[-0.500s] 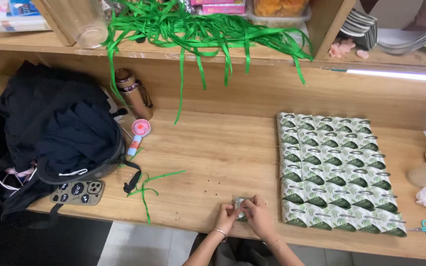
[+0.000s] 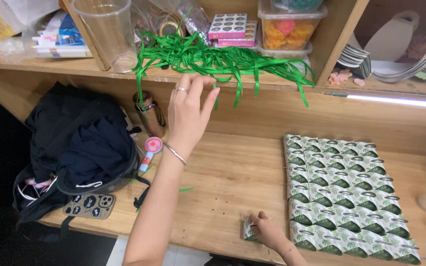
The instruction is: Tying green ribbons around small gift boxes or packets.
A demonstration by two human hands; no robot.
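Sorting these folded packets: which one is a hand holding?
The loose packet under the right hand at the table's front edge, apart from the tiled block's lower-left corner.

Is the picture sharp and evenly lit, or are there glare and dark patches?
Head view: mostly sharp; the light strip under the shelf glares white; the left hand at the green ribbons is crisp; the dark bag and lower left corner fall into shadow; the shelf edges bow slightly from the wide lens.
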